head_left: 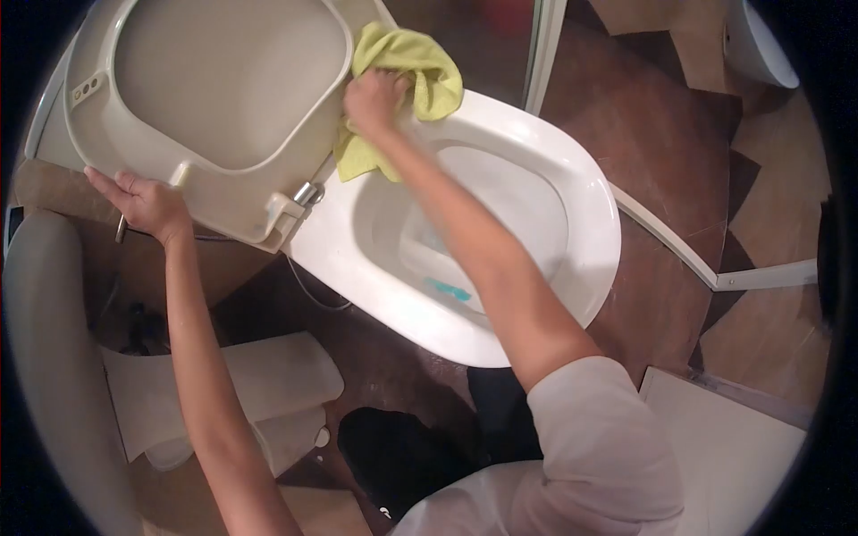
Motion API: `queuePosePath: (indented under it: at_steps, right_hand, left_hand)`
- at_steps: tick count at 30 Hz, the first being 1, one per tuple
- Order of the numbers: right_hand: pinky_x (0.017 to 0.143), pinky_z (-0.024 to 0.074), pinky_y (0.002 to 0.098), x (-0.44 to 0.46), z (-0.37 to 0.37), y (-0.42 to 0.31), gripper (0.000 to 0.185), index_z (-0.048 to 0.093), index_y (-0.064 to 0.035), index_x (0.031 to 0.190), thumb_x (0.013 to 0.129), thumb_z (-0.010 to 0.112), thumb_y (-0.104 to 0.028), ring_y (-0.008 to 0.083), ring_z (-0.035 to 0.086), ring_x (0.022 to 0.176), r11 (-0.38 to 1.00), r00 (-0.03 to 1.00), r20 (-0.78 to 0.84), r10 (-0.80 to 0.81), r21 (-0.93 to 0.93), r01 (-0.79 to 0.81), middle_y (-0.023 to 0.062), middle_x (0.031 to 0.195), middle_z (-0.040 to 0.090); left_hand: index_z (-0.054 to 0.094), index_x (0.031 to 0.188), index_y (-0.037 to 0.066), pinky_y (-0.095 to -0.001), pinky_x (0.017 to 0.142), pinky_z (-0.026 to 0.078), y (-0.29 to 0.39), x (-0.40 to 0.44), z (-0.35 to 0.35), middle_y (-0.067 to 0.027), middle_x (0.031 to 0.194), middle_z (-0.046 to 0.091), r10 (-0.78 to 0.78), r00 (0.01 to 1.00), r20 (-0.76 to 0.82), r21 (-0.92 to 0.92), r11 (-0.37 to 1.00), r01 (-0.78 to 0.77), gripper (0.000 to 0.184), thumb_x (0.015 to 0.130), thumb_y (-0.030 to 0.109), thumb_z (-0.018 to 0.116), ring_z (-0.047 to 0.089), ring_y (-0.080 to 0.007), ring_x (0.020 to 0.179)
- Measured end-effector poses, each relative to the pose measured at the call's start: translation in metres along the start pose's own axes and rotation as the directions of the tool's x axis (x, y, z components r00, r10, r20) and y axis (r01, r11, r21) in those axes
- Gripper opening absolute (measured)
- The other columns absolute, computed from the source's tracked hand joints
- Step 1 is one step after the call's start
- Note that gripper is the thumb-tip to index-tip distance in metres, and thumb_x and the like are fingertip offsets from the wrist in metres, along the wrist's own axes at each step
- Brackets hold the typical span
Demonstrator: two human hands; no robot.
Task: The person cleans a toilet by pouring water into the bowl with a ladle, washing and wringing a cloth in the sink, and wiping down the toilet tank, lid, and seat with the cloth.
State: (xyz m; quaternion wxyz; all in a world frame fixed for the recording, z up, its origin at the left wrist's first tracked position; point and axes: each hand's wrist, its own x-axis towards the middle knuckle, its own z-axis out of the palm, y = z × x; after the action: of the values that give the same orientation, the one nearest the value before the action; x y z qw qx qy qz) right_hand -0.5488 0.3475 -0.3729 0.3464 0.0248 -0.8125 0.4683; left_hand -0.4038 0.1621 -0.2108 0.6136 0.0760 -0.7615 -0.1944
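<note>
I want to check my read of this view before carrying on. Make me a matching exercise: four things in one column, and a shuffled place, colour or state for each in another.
Things
1. Left hand
2. Right hand
3. Cloth
4. Turquoise patch

Place, colour or state
A. Inside the toilet bowl
B. Yellow-green
C. At the edge of the raised toilet seat
D. Clutching fabric

Right pairs: 1-C, 2-D, 3-B, 4-A
</note>
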Motion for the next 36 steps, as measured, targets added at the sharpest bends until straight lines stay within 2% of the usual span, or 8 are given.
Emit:
queuePosePath:
  at_steps: [3, 5, 8, 15, 20, 24, 33, 36]
  right_hand:
    - [0.087, 0.0331, 0.056, -0.06, -0.007, -0.026, 0.025, 0.061, 0.0035, 0.08, 0.079, 0.053, -0.02, 0.0405, 0.054, 0.086, 0.966, 0.992, 0.121, -0.038, 0.26, 0.005, 0.0226, 0.078, 0.06]
    - [0.081, 0.0414, 0.0501, -0.103, -0.018, -0.038, 0.033, 0.063, 0.0024, 0.072, 0.081, 0.055, -0.028, 0.0399, 0.058, 0.069, 0.874, 0.843, 0.237, -0.483, 0.07, 0.481, 0.0196, 0.064, 0.059]
    - [0.066, 0.0469, 0.0448, -0.101, -0.06, -0.053, 0.04, 0.064, 0.0016, 0.071, 0.083, 0.055, -0.036, 0.0361, 0.059, 0.06, 0.942, 0.701, 0.631, -0.333, 0.195, 0.272, 0.0182, 0.062, 0.06]
    - [0.067, 0.046, 0.0444, -0.068, -0.025, -0.016, 0.035, 0.064, 0.0008, 0.071, 0.083, 0.055, -0.031, 0.0367, 0.059, 0.071, 0.96, 0.959, 0.141, -0.247, -0.096, 0.262, 0.0228, 0.072, 0.061]
    - [0.066, 0.0448, 0.0475, -0.05, -0.041, -0.011, 0.023, 0.059, -0.0008, 0.065, 0.08, 0.056, -0.018, 0.0364, 0.059, 0.072, 0.976, 0.977, 0.034, -0.212, 0.05, 0.21, 0.0228, 0.07, 0.059]
    - [0.057, 0.0457, 0.0486, 0.032, -0.075, -0.018, 0.018, 0.058, 0.0003, 0.07, 0.078, 0.051, -0.014, 0.0359, 0.06, 0.064, 0.873, 0.903, 0.295, -0.314, -0.283, 0.396, 0.0218, 0.07, 0.06]
    - [0.056, 0.047, 0.0463, -0.063, -0.047, -0.067, 0.022, 0.059, -0.001, 0.065, 0.073, 0.057, -0.022, 0.0343, 0.059, 0.06, 0.897, 0.829, 0.388, -0.404, -0.011, 0.442, 0.0174, 0.066, 0.059]
    - [0.049, 0.0476, 0.0408, -0.019, -0.049, -0.036, 0.019, 0.06, -0.0084, 0.058, 0.067, 0.062, -0.025, 0.0286, 0.059, 0.053, 0.704, 0.654, 0.398, -0.643, -0.029, 0.71, 0.0119, 0.06, 0.059]
  left_hand:
    - [0.021, 0.143, 0.003, -0.0333, 0.093, 0.039, -0.002, 0.0, 0.0, -0.0231, 0.135, 0.041, -0.02, 1.0, 0.012, 0.003, 1.0, 0.02, 0.052, 0.097, 0.024, 0.032, 0.051, -0.0296, 0.11]
    - [0.021, 0.143, 0.002, -0.0334, 0.094, 0.039, -0.012, 0.002, 0.002, -0.0228, 0.136, 0.04, -0.018, 1.0, 0.019, -0.007, 1.0, 0.019, 0.052, 0.097, 0.025, 0.032, 0.05, -0.0299, 0.112]
    - [0.021, 0.142, 0.001, -0.0338, 0.097, 0.036, -0.002, 0.0, -0.001, -0.0227, 0.139, 0.037, -0.031, 0.999, 0.021, -0.038, 0.999, 0.032, 0.053, 0.097, 0.025, 0.032, 0.047, -0.031, 0.117]
    - [0.025, 0.141, 0.0, -0.0342, 0.103, 0.031, -0.01, 0.003, 0.002, -0.0233, 0.14, 0.034, 0.115, 0.993, -0.026, -0.033, 0.993, -0.116, 0.049, 0.096, 0.018, 0.033, 0.038, -0.0331, 0.128]
    - [0.027, 0.139, -0.001, -0.0347, 0.104, 0.032, -0.003, 0.003, -0.001, -0.0224, 0.14, 0.035, 0.014, 1.0, -0.024, -0.065, 0.998, -0.015, 0.048, 0.095, 0.016, 0.036, 0.037, -0.0334, 0.128]
    - [0.03, 0.139, 0.001, -0.0369, 0.103, 0.033, -0.008, 0.001, 0.0, -0.0207, 0.139, 0.038, 0.013, 1.0, -0.027, -0.049, 0.999, -0.014, 0.047, 0.094, 0.016, 0.036, 0.037, -0.0349, 0.128]
    - [0.03, 0.141, 0.012, -0.0432, 0.081, 0.043, -0.017, 0.002, 0.006, -0.0214, 0.102, 0.056, 0.081, 0.995, -0.049, -0.012, 0.997, -0.082, 0.049, 0.094, 0.014, 0.04, 0.055, -0.0369, 0.092]
    - [0.029, 0.14, 0.005, -0.0356, 0.096, 0.04, -0.016, 0.003, 0.003, -0.0219, 0.134, 0.043, 0.005, 0.999, 0.042, -0.038, 0.999, -0.004, 0.047, 0.095, 0.016, 0.037, 0.048, -0.0335, 0.119]
